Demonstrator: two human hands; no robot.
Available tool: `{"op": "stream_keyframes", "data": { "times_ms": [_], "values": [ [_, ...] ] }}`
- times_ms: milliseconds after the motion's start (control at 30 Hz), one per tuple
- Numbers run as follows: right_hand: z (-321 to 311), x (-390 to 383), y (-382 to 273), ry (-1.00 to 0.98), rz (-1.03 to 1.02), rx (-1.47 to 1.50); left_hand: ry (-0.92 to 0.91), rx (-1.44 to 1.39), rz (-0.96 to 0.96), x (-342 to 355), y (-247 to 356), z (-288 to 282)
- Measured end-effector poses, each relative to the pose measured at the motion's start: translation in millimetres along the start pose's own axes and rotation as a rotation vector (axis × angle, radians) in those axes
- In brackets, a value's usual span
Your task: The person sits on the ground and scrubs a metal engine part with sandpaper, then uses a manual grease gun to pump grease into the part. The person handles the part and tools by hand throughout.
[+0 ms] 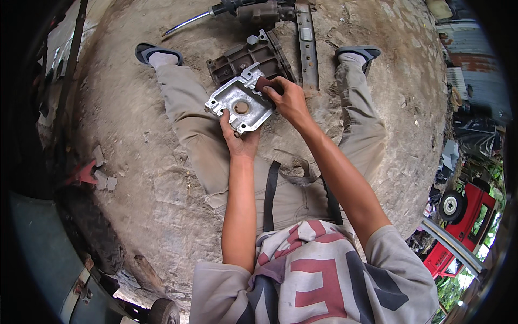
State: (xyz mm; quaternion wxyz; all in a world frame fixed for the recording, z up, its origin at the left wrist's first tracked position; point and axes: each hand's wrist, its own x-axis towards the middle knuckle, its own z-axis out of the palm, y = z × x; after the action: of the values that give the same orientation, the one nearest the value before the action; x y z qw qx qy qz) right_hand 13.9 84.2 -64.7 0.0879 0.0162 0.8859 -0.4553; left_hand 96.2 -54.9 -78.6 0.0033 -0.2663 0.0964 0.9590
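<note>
A silvery cast metal cover [237, 97] with bolt holes and a round center opening is tilted up above my lap. My left hand [239, 137] grips it from below, thumb over its near left edge. In my right hand [286, 100] is a dark red-brown piece of abrasive sheet or pad [263, 83], pressed to the cover's upper right rim, with the fingers closed around it. Just beyond the cover, a darker, dirty metal housing [232, 67] with bolt holes lies on the ground between my legs.
Behind the housing lie a greasy mechanical assembly [256, 15] with a slim rod and a long drilled metal bar [307, 48]. My outstretched legs flank them on the dirt ground [124, 135]. Sheet metal [472, 65] and a red vehicle [458, 227] stand at right, a grey panel [40, 254] at lower left.
</note>
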Motion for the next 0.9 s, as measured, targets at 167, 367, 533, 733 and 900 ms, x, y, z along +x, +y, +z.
{"op": "stream_keyframes", "data": {
  "times_ms": [167,367,533,733,900],
  "values": [
    [6,-3,7,-0.002,0.022,0.066,-0.004,-0.010,0.011,6,1,-10],
    [-8,-36,29,0.008,0.136,0.162,-0.029,0.168,0.022,5,-8,-17],
    [-13,-57,25,0.161,-0.026,0.262,-0.061,0.319,-0.021,-3,-11,1],
    [-11,-99,-1,0.121,-0.324,0.042,-0.121,0.336,-0.041,-1,-12,-9],
    [-12,-102,14,0.096,-0.451,-0.107,-0.085,0.302,-0.012,0,-10,-8]
  ]
}}
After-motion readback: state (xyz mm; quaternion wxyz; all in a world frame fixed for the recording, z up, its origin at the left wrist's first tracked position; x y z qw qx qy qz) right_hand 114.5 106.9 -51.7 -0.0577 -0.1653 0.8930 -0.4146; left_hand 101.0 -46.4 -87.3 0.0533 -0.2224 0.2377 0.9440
